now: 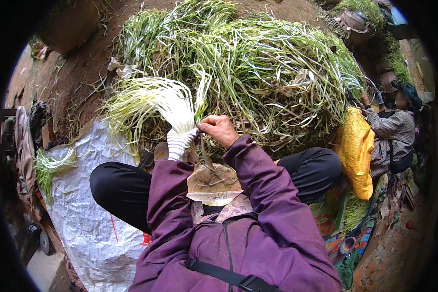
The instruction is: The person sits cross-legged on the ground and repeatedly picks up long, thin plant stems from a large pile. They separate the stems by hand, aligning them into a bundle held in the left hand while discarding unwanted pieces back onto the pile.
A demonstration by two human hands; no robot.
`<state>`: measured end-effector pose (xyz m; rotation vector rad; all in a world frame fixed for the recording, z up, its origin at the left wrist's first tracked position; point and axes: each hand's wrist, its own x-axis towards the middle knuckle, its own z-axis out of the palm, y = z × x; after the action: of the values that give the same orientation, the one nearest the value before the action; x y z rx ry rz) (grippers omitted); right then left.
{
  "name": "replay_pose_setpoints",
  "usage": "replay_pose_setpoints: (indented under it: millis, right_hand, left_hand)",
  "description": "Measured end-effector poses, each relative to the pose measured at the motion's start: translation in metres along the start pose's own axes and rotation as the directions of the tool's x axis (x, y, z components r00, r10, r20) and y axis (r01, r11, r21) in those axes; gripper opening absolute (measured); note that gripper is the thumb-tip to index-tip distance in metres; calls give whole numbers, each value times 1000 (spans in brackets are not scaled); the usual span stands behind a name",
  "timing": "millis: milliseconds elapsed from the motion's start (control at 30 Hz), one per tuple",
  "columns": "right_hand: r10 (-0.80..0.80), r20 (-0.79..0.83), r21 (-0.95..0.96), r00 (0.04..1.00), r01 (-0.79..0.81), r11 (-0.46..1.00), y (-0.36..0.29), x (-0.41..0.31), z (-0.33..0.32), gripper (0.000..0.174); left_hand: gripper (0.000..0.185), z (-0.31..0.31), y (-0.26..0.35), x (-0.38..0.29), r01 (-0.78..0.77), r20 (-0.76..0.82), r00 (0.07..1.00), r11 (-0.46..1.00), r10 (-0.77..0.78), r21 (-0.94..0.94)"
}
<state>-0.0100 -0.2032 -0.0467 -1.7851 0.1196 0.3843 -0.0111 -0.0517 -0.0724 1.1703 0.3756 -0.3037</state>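
My left hand [179, 144], in a white glove with dark stripes, grips a bundle of pale, long-leaved stalks [175, 106], perhaps blanched chives. Its white stems gather at the fist and the yellowish leaf ends fan out to the left. My bare right hand [221, 128] is against the bundle's right side, thumb and finger pinched on a few stalks. Withered brown strands [205, 151] hang below the hands. Beyond them lies a large heap of green and white stalks [241, 54], mixed with dry leaves. Between my legs is a soil-smeared cloth or sheet [215, 179].
A white woven plastic sheet [95, 204] spreads at my left, with a small green bunch [54, 164] on its edge. At my right stands a yellow woven sack [356, 153]. Close behind it sits another person [390, 135], one hand at the heap. A patterned mat [365, 233] lies lower right.
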Motion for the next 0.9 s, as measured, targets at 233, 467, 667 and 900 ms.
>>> replay_pose_setpoints:
  millis: [233, 467, 667, 900]
  right_hand:
    - [115, -213, 828, 970, 116, 549, -25, -33, -44, 12]
    - [-299, -406, 859, 864, 472, 200, -83, -77, -122, 15]
    - [-523, -490, 593, 697, 707, 386, -135, -84, -171, 19]
    - [-54, -333, 756, 941, 301, 581, -73, 1, -83, 10]
  left_hand:
    - [35, -28, -21, 14, -44, -186, 967, 834, 173, 549]
    - [43, -21, -31, 4, 44, -126, 979, 438, 159, 898]
    - [41, -70, -75, 22, -15, 2, 999, 283, 44, 959]
    - [19, -54, 38, -26, 260, -161, 962, 911, -219, 320]
